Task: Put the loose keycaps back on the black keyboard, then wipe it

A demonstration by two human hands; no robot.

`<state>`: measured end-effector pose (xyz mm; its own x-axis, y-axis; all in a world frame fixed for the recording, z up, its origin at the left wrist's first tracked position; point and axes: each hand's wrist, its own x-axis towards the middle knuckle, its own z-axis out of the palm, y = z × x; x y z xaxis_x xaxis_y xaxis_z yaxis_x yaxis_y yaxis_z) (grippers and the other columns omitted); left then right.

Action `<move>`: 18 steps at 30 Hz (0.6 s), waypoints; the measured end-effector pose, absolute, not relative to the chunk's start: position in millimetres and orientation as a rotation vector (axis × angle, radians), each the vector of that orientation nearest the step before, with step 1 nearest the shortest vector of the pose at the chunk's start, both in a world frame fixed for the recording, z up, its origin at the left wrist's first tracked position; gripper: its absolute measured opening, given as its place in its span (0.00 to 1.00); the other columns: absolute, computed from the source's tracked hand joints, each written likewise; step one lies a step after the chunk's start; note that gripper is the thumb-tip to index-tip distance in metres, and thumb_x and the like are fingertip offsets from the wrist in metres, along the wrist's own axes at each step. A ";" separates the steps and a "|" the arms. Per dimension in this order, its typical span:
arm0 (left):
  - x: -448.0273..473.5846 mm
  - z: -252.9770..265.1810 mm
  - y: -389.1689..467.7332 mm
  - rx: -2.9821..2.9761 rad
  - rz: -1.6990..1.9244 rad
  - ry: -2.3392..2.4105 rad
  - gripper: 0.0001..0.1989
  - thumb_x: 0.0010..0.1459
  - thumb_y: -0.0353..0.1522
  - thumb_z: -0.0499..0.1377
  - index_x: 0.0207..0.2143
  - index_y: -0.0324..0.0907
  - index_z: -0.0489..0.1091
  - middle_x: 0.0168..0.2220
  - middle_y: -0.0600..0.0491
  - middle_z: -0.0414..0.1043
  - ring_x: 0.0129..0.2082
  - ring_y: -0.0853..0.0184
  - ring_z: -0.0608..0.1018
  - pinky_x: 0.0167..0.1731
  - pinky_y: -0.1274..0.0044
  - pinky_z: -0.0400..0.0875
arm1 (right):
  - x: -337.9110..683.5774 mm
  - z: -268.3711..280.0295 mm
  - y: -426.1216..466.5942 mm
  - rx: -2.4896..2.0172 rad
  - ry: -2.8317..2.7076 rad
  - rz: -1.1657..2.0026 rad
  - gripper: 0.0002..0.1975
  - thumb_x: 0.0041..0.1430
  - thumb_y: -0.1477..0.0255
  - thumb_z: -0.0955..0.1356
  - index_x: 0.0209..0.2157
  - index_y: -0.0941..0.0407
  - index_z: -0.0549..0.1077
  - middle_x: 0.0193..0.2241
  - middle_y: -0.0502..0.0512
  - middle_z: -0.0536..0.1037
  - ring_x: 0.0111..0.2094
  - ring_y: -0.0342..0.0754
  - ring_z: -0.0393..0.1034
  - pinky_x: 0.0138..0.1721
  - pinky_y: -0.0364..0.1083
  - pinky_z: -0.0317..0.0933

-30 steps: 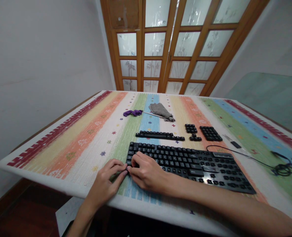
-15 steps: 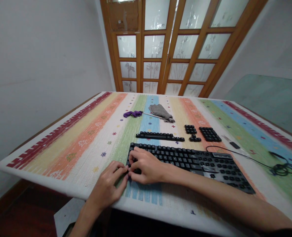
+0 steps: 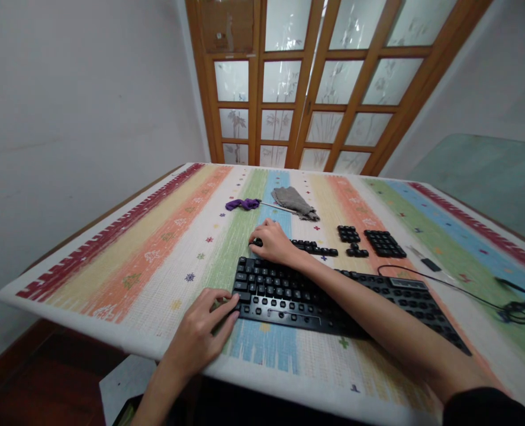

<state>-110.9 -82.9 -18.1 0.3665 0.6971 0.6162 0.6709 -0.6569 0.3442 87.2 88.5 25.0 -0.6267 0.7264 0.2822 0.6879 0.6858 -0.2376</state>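
Observation:
A black keyboard (image 3: 269, 290) lies at the front of the table, with keycaps on its upper left rows and bare key stems along the bottom rows and right part. At its lower left corner, my left hand (image 3: 202, 322) grips the edge between thumb and fingers. My right hand (image 3: 273, 241) reaches across the keyboard to the loose row of keycaps (image 3: 318, 247) behind it. Its fingers close on a dark keycap (image 3: 257, 242) at that row's left end. My right forearm covers part of the keyboard's middle.
Loose keycap blocks (image 3: 384, 243) and smaller groups (image 3: 347, 234) sit behind the keyboard at right. A purple cloth (image 3: 243, 204), a thin rod (image 3: 276, 206) and a grey cloth (image 3: 295, 203) lie farther back. A dark-handled tool (image 3: 431, 264) and a coiled cable (image 3: 517, 312) are at right.
My right hand has moved from the keyboard's lower left corner back to the left end of the loose keycap row. My left hand stays at the keyboard's left edge.

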 end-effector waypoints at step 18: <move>-108.5 -19.8 -86.1 2.648 1.123 1.359 0.15 0.64 0.27 0.56 0.52 0.42 0.72 0.45 0.45 0.72 0.44 0.60 0.75 0.44 0.64 0.75 | 105.3 38.5 36.9 -0.772 -2.388 0.465 0.07 0.55 0.79 0.72 0.38 0.59 0.75 0.34 0.54 0.79 0.37 0.47 0.70 0.41 0.46 0.61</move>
